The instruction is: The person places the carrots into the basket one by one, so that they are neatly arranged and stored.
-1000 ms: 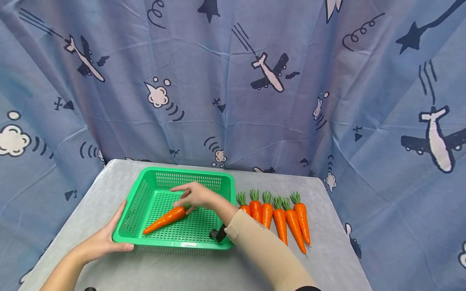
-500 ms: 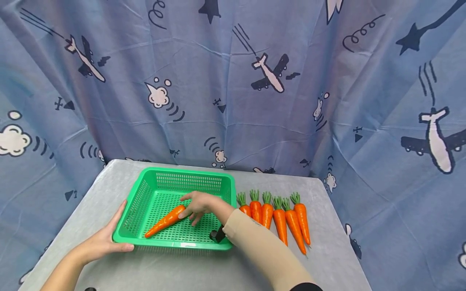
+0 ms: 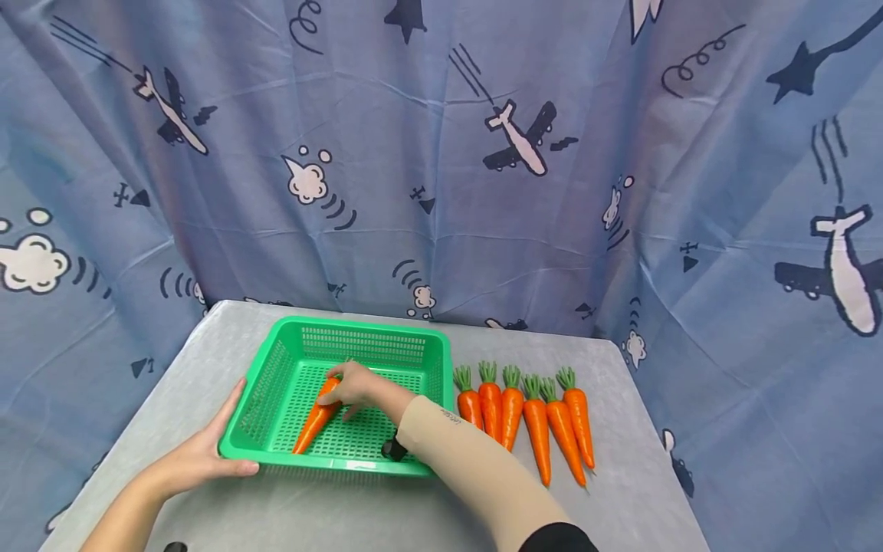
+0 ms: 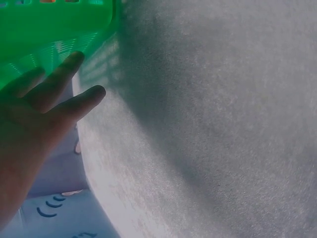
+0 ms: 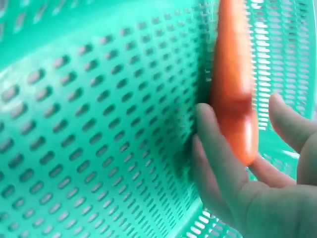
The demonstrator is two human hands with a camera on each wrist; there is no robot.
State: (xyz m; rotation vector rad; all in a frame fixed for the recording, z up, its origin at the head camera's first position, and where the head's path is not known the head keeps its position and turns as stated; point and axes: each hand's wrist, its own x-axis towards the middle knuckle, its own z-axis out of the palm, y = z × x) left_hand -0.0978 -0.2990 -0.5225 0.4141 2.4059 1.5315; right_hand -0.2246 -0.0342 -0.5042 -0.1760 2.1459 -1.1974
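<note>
A green plastic basket (image 3: 241, 454) with slotted walls stands on the table. Inside it lies an orange carrot (image 3: 317, 422), its narrow tip toward the basket's near side. My right hand (image 3: 355, 386) is down in the basket, fingers around the carrot's thick end and covering most of its green top. In the right wrist view, fingers (image 5: 213, 144) lie along one side of the carrot (image 5: 233, 74), and the thumb stands slightly off the other. My left hand (image 3: 196, 460) rests against the basket's near left corner, its straight fingers (image 4: 67, 74) along the outer wall.
Several carrots with green tops (image 3: 536, 429) lie side by side on the grey table (image 3: 641, 475), right of the basket. A blue curtain (image 3: 441, 230) printed with airplanes hangs behind and at both sides.
My right hand has shifted toward the back left of the basket. The carrot there has turned, so it now points more straight toward me. My left hand has stayed at the corner.
</note>
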